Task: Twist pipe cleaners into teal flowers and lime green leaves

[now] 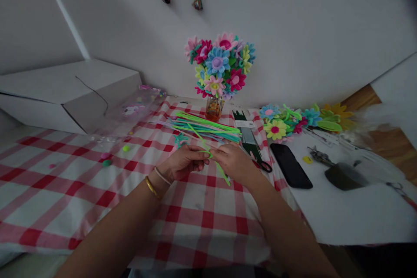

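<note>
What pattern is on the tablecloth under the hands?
Red-and-white checks on the tablecloth, clearest in the head view.

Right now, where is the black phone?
In the head view, the black smartphone lies on a white sheet, right of the right hand, beside black scissor handles.

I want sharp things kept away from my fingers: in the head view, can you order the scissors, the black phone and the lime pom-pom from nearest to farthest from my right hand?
1. Black-handled scissors: just right of the right hand.
2. Black phone: farther right, on the white sheet.
3. Lime pom-pom: far left, on the red-and-white checked cloth.
</note>
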Demonstrator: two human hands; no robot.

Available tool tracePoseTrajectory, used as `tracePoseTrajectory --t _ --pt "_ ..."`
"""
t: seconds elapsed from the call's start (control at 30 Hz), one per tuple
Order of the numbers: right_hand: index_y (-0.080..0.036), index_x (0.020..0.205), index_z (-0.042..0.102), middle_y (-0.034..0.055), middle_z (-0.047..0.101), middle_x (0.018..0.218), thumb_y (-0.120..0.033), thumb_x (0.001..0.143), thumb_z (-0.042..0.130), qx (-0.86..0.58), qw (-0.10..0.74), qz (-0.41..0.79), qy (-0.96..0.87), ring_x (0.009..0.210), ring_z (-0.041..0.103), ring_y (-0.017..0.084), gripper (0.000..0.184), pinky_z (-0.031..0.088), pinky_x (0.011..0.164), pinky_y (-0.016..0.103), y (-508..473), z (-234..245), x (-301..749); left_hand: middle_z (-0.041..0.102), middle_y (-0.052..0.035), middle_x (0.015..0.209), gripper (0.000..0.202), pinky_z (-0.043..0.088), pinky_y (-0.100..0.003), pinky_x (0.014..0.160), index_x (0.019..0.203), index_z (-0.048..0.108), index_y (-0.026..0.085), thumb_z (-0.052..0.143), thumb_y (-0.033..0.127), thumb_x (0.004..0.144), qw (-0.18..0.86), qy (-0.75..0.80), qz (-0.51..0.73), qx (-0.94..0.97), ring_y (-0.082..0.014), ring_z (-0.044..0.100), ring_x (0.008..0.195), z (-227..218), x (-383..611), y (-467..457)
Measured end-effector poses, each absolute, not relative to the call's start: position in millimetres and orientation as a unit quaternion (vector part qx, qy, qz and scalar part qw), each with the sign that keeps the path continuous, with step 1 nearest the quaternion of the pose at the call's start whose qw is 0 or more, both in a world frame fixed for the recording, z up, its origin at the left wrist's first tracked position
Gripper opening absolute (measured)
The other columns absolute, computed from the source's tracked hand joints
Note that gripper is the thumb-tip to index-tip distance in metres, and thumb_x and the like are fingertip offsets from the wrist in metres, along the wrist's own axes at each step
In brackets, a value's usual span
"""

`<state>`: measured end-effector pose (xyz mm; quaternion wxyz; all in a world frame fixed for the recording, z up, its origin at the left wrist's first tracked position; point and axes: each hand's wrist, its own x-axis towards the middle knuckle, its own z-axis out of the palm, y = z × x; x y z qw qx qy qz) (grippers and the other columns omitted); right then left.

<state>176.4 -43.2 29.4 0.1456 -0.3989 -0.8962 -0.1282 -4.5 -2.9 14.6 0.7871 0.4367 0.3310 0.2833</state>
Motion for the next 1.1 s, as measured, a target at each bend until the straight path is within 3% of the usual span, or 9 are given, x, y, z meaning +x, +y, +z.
tracePoseTrajectory --t 0.3,0.5,0.67,0.8,1.0,1.1 --pt "-0.014 0.100 0.056 0.0072 0.060 0.081 -0.018 0.086 0.039 -0.385 0.190 -0.120 -0.895 0.081 0.051 0.018 0.022 0.035 0.073 0.033 -41.0 22.3 173.4 0.060 -0.0012 0.057 0.012 0.038 -0.017 0.041 0.067 0.064 0.010 0.069 0.018 0.061 0.784 0.332 0.285 0.441 -0.0059 0.051 0.041 15.5 -6.2 -3.6" --pt "-0.016 0.086 0.057 0.0050 0.057 0.074 -0.017 0.085 0.038 -0.395 0.132 -0.134 -0.899 0.075 0.049 0.017 0.019 0.033 0.073 0.034 -45.0 31.3 169.8 0.060 -0.0019 0.058 0.017 0.036 -0.016 0.040 0.075 0.065 0.009 0.068 0.020 0.061 0.791 0.331 0.255 0.446 -0.0058 0.051 0.041 13.3 -9.8 -0.3" --pt "-0.015 0.077 0.057 0.0058 0.056 0.072 -0.015 0.083 0.037 -0.372 0.151 -0.090 -0.911 0.071 0.047 0.016 0.020 0.032 0.069 0.032 -48.0 34.1 168.1 0.058 -0.0012 0.052 0.014 0.035 -0.018 0.038 0.069 0.064 0.009 0.067 0.021 0.062 0.762 0.338 0.250 0.492 -0.0068 0.048 0.038 11.1 -8.8 -0.5" --pt "-0.016 0.063 0.052 0.0010 0.050 0.063 -0.016 0.077 0.040 -0.405 0.233 0.093 -0.879 0.062 0.043 0.012 0.018 0.031 0.061 0.027 -45.9 31.9 167.4 0.057 -0.0009 0.052 0.011 0.037 -0.020 0.042 0.070 0.065 0.011 0.063 0.021 0.064 0.666 0.325 0.287 0.608 -0.0077 0.047 0.041 15.1 -8.7 -3.1" --pt "-0.019 0.058 0.038 -0.0067 0.030 0.049 -0.022 0.069 0.040 -0.436 0.383 0.562 -0.589 0.042 0.024 0.007 0.011 0.025 0.044 0.022 -36.5 13.6 156.5 0.065 -0.0077 0.078 0.015 0.040 -0.028 0.073 0.079 0.069 0.020 0.058 0.021 0.070 0.347 0.260 0.352 0.829 -0.0157 0.055 0.074 28.1 -15.2 -10.1" --pt "-0.020 0.058 0.034 -0.0085 0.022 0.048 -0.028 0.071 0.038 -0.397 0.371 0.649 -0.533 0.040 0.017 0.006 0.015 0.027 0.043 0.022 -34.5 7.9 152.6 0.064 -0.0077 0.077 0.015 0.040 -0.028 0.072 0.079 0.069 0.020 0.058 0.021 0.070 0.341 0.270 0.359 0.826 -0.0159 0.055 0.073 30.8 -16.1 -11.9"
